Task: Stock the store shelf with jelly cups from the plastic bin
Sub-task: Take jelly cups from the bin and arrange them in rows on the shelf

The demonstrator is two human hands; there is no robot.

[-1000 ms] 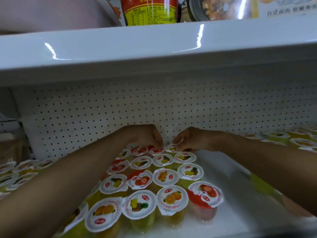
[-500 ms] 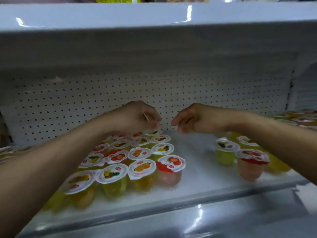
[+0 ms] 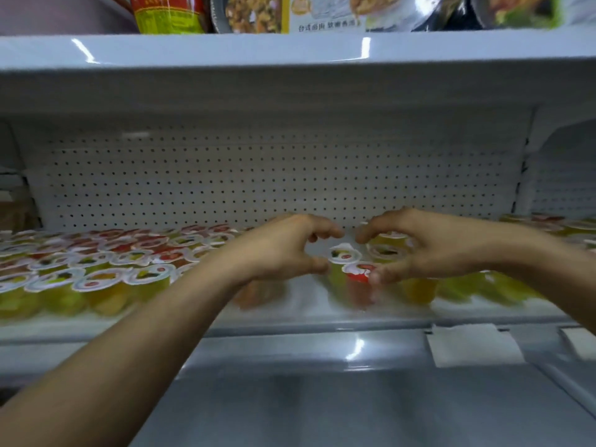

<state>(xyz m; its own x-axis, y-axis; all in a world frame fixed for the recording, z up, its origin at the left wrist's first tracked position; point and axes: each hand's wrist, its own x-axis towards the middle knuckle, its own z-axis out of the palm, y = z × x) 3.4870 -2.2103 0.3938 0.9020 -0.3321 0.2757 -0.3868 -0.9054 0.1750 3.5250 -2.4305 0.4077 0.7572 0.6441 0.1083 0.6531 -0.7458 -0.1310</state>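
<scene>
- The store shelf (image 3: 309,309) is white with a perforated back panel (image 3: 258,188), and it carries jelly cups across most of its width.
- On the left stands a dense block of jelly cups (image 3: 96,262), lid to lid in several rows. Yellow and orange jelly shows under white foil lids printed with fruit, though motion blur smears the detail.
- Near the middle is a small cluster. A yellow-green cup (image 3: 344,253) has a white lid, and a red jelly cup (image 3: 358,275) sits just in front of it. Yellow cups (image 3: 419,290) stand below and behind the right hand.
- A further group of cups (image 3: 567,225) sits at the far right, against the back panel.
- The left hand (image 3: 283,250) hovers just left of the cluster with its fingers curved into a C. Thumb and forefinger are apart with nothing between them, and the thumb tip lies just beside the yellow-green cup.
- The right hand (image 3: 419,250) mirrors it, with the thumb lying at the red jelly cup's side and the fingers arching over the yellow cups. It may be touching them, but through the blur I cannot tell whether it grips any.
- The two hands' fingertips are near each other but apart.
- The upper shelf (image 3: 290,53) holds packaged food — a jar with a red and yellow label (image 3: 167,14) beside boxed ready meals (image 3: 254,12).
- A white paper tag (image 3: 474,348) lies on the front rail below the cups.
</scene>
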